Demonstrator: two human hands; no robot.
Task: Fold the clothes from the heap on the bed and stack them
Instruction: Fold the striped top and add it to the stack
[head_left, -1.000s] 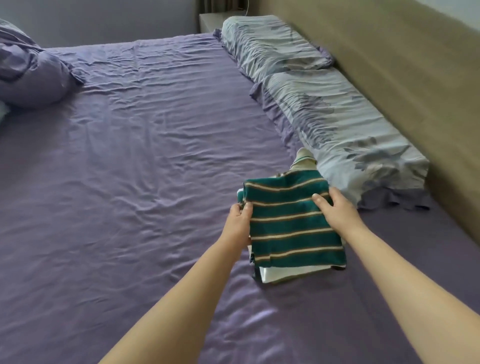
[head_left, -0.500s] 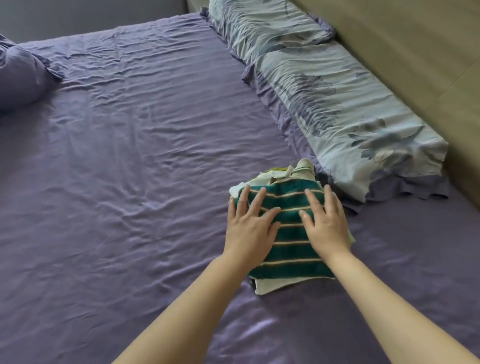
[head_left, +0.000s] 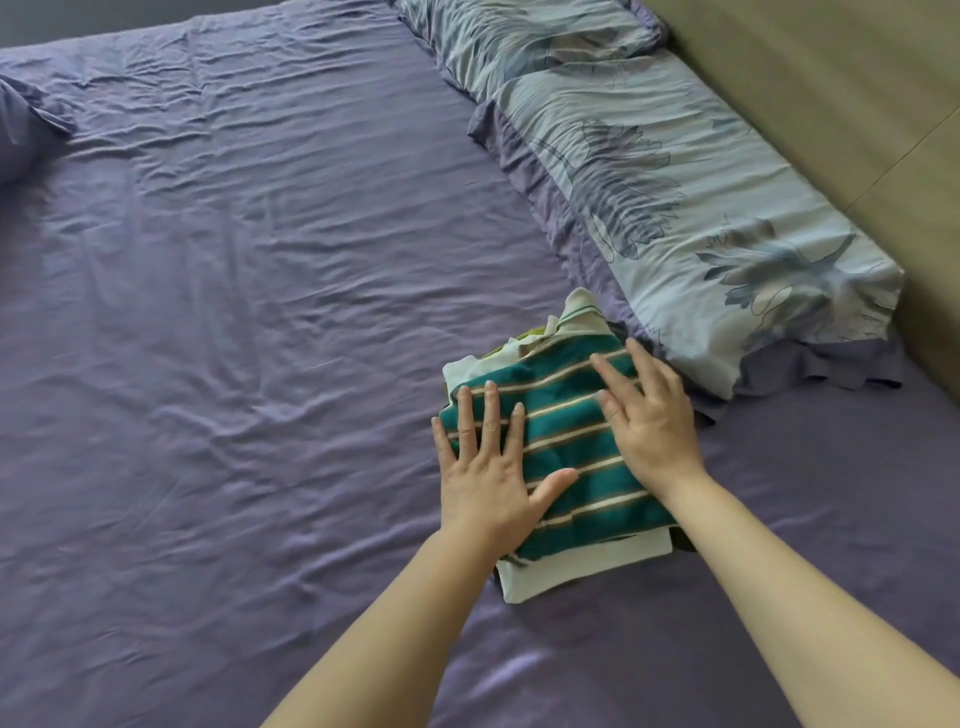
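Note:
A folded green garment with cream stripes (head_left: 571, 457) lies on top of a small stack of folded clothes (head_left: 566, 569) on the purple bed sheet (head_left: 234, 338). White and yellow-green layers peek out beneath it. My left hand (head_left: 491, 473) presses flat on the left part of the striped garment, fingers straight and spread. Flat on its right part rests my right hand (head_left: 649, 421), fingers straight too. No heap of unfolded clothes is in view.
Two light-blue floral pillows (head_left: 691, 208) lie along the beige headboard (head_left: 831, 93) just right of the stack. A purple pillow (head_left: 21, 130) sits at the far left edge. Wrinkled sheet stretches left of the stack.
A second ago both hands held the striped garment by its sides above the stack. It now lies on the stack and both hands press flat on it, sliding slightly apart.

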